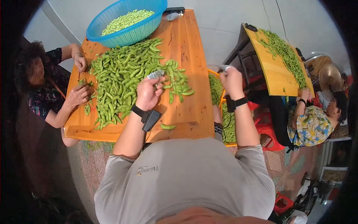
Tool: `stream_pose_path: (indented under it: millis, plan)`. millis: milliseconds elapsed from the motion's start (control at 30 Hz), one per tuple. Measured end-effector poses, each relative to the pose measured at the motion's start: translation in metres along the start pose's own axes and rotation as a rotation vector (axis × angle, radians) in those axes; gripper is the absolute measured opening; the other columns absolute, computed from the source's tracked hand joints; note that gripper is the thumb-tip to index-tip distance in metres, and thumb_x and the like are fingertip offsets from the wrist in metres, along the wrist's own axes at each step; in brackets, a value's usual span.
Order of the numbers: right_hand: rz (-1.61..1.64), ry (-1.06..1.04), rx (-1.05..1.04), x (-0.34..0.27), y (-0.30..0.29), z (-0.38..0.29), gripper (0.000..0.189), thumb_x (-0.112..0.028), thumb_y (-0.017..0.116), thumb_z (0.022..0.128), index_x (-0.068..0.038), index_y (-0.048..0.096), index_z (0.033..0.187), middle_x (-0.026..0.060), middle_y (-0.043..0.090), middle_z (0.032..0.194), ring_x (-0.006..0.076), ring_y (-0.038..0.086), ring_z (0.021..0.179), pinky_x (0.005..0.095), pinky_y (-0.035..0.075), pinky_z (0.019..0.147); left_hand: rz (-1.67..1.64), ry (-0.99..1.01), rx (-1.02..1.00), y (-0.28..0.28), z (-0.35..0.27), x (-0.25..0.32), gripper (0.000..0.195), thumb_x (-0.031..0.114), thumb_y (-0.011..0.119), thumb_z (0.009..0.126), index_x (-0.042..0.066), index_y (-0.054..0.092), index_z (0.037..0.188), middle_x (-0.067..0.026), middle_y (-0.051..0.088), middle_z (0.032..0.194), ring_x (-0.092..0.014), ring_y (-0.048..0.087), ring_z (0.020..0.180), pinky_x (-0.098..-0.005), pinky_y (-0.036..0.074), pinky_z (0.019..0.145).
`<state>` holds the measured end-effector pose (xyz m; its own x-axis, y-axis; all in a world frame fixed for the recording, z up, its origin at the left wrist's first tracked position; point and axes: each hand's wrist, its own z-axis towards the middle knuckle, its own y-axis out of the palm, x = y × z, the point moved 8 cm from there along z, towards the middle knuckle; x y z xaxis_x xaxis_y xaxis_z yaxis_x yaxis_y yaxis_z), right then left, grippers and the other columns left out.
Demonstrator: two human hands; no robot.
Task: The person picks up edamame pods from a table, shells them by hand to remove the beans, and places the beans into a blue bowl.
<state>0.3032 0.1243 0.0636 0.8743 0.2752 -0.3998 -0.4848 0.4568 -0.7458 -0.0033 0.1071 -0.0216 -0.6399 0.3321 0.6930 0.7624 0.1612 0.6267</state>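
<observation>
My left hand [148,93] is raised over the right part of a large heap of green soybean pods [120,75] on a wooden table [181,117]. A grey, crinkled wrapping covers a digit of this hand; whether it grips a pod cannot be told. Beyond the table's right edge my right hand [231,79] is held up with its fingers curled, and something pale and blurred is at its fingertips. A smaller group of pods [179,81] lies right of the heap. A single pod [168,126] rests near the front edge. Both wrists wear black straps.
A blue plastic basket [98,32] of shelled beans stands at the table's far end, near a small plastic bag [173,16]. Orange crates [230,145] of pods are below on the right, beside red stools [265,128]. One person sits left; another works at a second table [268,75].
</observation>
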Motion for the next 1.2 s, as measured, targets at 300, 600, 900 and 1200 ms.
stream_pose_path:
  millis: [300, 600, 900, 1200]
  plan:
    - [0.039, -0.369, -0.600, -0.097, 0.099, -0.041, 0.021, -0.020, 0.065, 0.076, -0.006, 0.069, 0.092, 0.0160, 0.065, 0.085, 0.0332, 0.063, 0.086, 0.0433, 0.051, 0.075, 0.010, -0.038, -0.137, 0.008, 0.002, -0.010, 0.004, 0.006, 0.054, 0.092, 0.003, 0.055, 0.090, -0.0019, 0.054, 0.073, -0.009, 0.045, 0.059, -0.0218, 0.036, 0.047]
    - [0.705, 0.072, -0.397, -0.091, 0.067, -0.006, 0.016, -0.012, 0.067, 0.083, -0.001, 0.070, 0.093, 0.0085, 0.071, 0.083, 0.0181, 0.069, 0.071, 0.0305, 0.054, 0.066, 0.422, -0.047, -0.228, 0.026, -0.011, -0.021, 0.012, 0.016, 0.060, 0.094, 0.006, 0.065, 0.092, 0.0017, 0.062, 0.073, -0.003, 0.041, 0.051, -0.0194, 0.030, 0.044]
    - [1.232, 0.414, -0.680, -0.102, 0.099, -0.019, 0.020, -0.007, 0.067, 0.087, 0.002, 0.065, 0.105, 0.0039, 0.069, 0.093, 0.0083, 0.063, 0.076, 0.0220, 0.052, 0.067, 0.444, 0.018, -0.207, 0.015, 0.001, -0.022, 0.010, 0.015, 0.057, 0.095, 0.006, 0.062, 0.092, 0.0055, 0.050, 0.063, -0.003, 0.035, 0.047, -0.0202, 0.026, 0.042]
    - [1.303, 0.229, -0.510, -0.117, 0.090, -0.009, 0.020, -0.003, 0.068, 0.085, 0.002, 0.065, 0.105, 0.0028, 0.067, 0.088, 0.0077, 0.061, 0.074, 0.0233, 0.052, 0.067, 0.467, 0.355, -0.085, 0.018, -0.002, 0.004, 0.012, 0.015, 0.065, 0.092, 0.003, 0.065, 0.094, 0.0023, 0.060, 0.073, -0.003, 0.043, 0.055, -0.0191, 0.031, 0.047]
